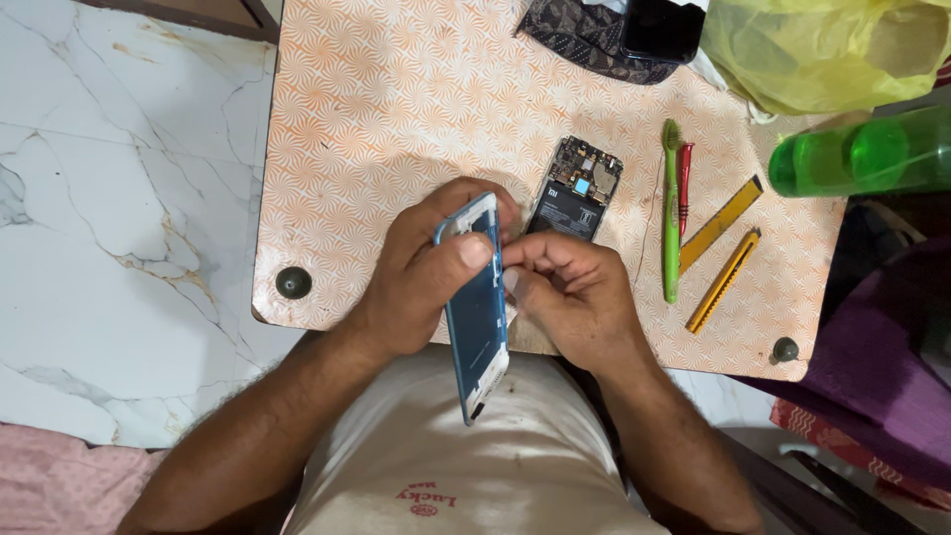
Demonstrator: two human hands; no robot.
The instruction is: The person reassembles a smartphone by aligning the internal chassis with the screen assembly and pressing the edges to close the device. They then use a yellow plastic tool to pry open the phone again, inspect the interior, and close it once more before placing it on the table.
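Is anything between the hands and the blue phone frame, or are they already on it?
Nothing visible. The left hand grips the blue phone frame on edge, and the right hand pinches its side, above the table.

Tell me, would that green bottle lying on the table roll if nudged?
Probably: the green bottle lies on its side and looks round, so a sideways nudge could roll it. It sits near the table's edge, so it might drop off. It looks like light plastic.
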